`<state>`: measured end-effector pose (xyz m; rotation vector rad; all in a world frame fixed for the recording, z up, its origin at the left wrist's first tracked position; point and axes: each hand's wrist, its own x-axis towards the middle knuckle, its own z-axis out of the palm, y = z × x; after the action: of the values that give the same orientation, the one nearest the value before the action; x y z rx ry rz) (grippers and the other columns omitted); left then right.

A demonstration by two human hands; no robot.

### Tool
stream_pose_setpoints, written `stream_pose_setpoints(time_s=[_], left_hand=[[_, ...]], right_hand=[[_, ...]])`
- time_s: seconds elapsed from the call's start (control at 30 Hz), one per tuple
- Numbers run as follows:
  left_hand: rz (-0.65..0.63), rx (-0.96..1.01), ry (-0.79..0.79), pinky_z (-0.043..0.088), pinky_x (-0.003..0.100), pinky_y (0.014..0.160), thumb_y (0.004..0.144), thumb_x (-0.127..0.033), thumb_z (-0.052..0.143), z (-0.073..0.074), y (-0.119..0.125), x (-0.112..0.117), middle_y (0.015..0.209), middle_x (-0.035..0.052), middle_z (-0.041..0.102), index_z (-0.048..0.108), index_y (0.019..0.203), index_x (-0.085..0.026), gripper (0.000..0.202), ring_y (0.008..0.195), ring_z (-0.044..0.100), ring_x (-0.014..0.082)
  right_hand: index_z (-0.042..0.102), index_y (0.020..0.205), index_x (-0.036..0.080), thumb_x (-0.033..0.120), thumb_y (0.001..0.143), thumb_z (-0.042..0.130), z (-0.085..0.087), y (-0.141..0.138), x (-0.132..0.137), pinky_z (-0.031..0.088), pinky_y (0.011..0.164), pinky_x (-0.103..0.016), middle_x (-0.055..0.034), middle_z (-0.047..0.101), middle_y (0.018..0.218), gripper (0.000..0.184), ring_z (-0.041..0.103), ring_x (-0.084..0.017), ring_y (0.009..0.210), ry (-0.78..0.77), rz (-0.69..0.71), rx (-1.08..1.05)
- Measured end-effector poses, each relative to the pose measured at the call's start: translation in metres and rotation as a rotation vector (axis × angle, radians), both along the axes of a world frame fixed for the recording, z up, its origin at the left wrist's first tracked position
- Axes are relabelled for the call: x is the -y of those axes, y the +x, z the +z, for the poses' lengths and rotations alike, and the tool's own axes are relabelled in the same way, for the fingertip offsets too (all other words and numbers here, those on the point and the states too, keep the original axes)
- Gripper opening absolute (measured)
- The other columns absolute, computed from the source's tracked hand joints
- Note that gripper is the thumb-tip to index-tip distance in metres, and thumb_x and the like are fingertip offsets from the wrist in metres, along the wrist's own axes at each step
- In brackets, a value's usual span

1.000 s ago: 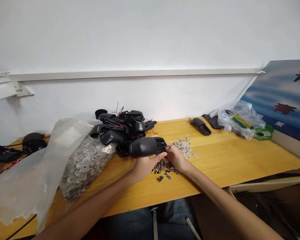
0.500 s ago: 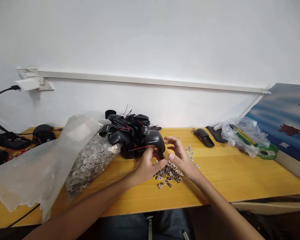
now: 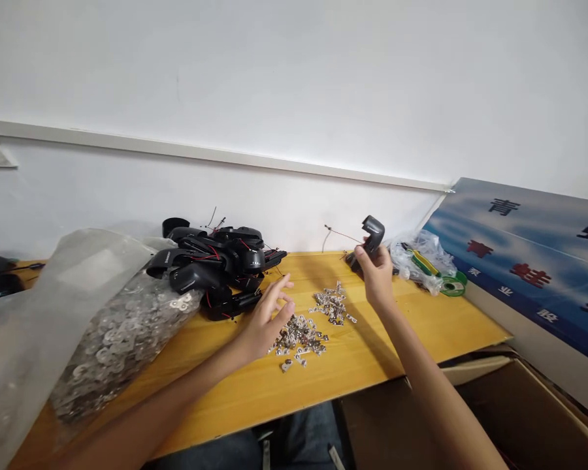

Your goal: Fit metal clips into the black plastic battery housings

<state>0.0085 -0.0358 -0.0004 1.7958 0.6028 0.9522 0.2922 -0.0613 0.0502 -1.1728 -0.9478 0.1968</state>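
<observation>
My right hand point(image 3: 378, 277) grips a black curved plastic housing point(image 3: 374, 230), held up at the back right, with a thin red wire trailing from it to the left. Behind that hand, another black part point(image 3: 353, 262) on the table is mostly hidden. My left hand point(image 3: 269, 316) holds nothing, its fingers stretched out and apart. It hovers at the left edge of a pile of small metal pieces point(image 3: 301, 336). A second, smaller heap of such pieces point(image 3: 332, 303) lies just behind. Left of my hands is a stack of black plastic housings point(image 3: 215, 261) with red and black wires.
A clear plastic bag of metal pieces point(image 3: 122, 333) lies on the left of the wooden table point(image 3: 255, 405). At the right back are a plastic bag point(image 3: 424, 245), yellow-green pliers point(image 3: 424, 262) and a green spool point(image 3: 455, 284). A cardboard box point(image 3: 529, 405) stands below the table's right edge.
The black housing has gone from my left hand to my right hand and moved to the back right. My left hand has opened. The camera view has turned right.
</observation>
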Motion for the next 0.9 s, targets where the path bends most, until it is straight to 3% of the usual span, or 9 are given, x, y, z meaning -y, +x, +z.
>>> stream_pose_setpoints(time_s=[0.13,0.27,0.37,0.5,0.57,0.67,0.77,0.9], left_hand=[[0.016,0.002,-0.005,0.050,0.052,0.110,0.105,-0.062,0.047,0.000,0.001,-0.001,0.155,0.0174,0.054,0.046,0.158,-0.025,0.064,0.125,0.060,0.0314],[0.051,-0.005,-0.002,0.044,0.052,0.118,0.107,-0.060,0.042,0.000,0.001,-0.001,0.155,0.0151,0.055,0.048,0.154,-0.025,0.059,0.130,0.059,0.0302],[0.114,0.003,-0.020,0.040,0.053,0.124,0.108,-0.062,0.037,-0.001,0.003,-0.002,0.153,0.0153,0.058,0.052,0.149,-0.023,0.059,0.135,0.057,0.0307],[0.165,0.007,-0.097,0.035,0.056,0.128,0.107,-0.066,0.035,-0.007,0.006,-0.007,0.153,0.0178,0.058,0.055,0.146,-0.020,0.064,0.145,0.053,0.0328],[0.176,0.006,-0.130,0.032,0.056,0.131,0.108,-0.065,0.034,-0.010,0.008,-0.009,0.156,0.0171,0.058,0.055,0.146,-0.020,0.063,0.148,0.051,0.0320],[0.188,-0.007,-0.148,0.030,0.054,0.133,0.108,-0.065,0.033,-0.014,0.008,-0.012,0.158,0.0153,0.057,0.056,0.147,-0.022,0.063,0.151,0.050,0.0307],[0.186,-0.051,-0.150,0.030,0.052,0.134,0.108,-0.065,0.033,-0.015,0.008,-0.012,0.161,0.0136,0.056,0.057,0.147,-0.023,0.062,0.154,0.047,0.0299],[0.195,-0.108,-0.132,0.029,0.050,0.135,0.109,-0.061,0.029,-0.011,0.008,-0.011,0.162,0.0135,0.055,0.055,0.149,-0.022,0.061,0.156,0.045,0.0282]], right_hand=[[0.067,0.115,0.017,0.068,0.083,0.074,-0.012,0.069,-0.005,0.052,0.091,-0.042,-0.0119,0.071,0.110,0.061,0.065,-0.027,0.098,-0.164,-0.388,0.248],[0.070,0.117,0.010,0.075,0.085,0.063,-0.041,0.110,-0.006,0.048,0.100,-0.051,-0.0242,0.072,0.113,0.072,0.063,-0.038,0.108,-0.421,-0.570,0.507],[0.068,0.124,0.003,0.074,0.086,0.059,-0.064,0.126,-0.010,0.045,0.106,-0.055,-0.0326,0.070,0.120,0.081,0.061,-0.045,0.119,-0.584,-0.616,0.519],[0.067,0.125,-0.001,0.063,0.086,0.060,-0.082,0.136,-0.014,0.045,0.106,-0.058,-0.0355,0.069,0.120,0.075,0.062,-0.049,0.119,-0.750,-0.613,0.487],[0.065,0.127,-0.001,0.059,0.086,0.060,-0.084,0.136,-0.013,0.044,0.107,-0.060,-0.0365,0.067,0.124,0.072,0.060,-0.050,0.123,-0.743,-0.636,0.507],[0.062,0.130,0.001,0.053,0.089,0.058,-0.074,0.126,-0.010,0.041,0.110,-0.064,-0.0362,0.063,0.130,0.066,0.053,-0.051,0.130,-0.613,-0.685,0.613],[0.063,0.133,0.006,0.048,0.094,0.055,-0.049,0.096,-0.013,0.042,0.112,-0.063,-0.0300,0.064,0.129,0.058,0.053,-0.046,0.130,-0.477,-0.551,0.787],[0.061,0.145,0.020,0.042,0.099,0.057,-0.015,0.023,-0.034,0.051,0.107,-0.054,-0.0202,0.064,0.134,0.052,0.061,-0.037,0.124,-0.416,-0.075,0.980]])
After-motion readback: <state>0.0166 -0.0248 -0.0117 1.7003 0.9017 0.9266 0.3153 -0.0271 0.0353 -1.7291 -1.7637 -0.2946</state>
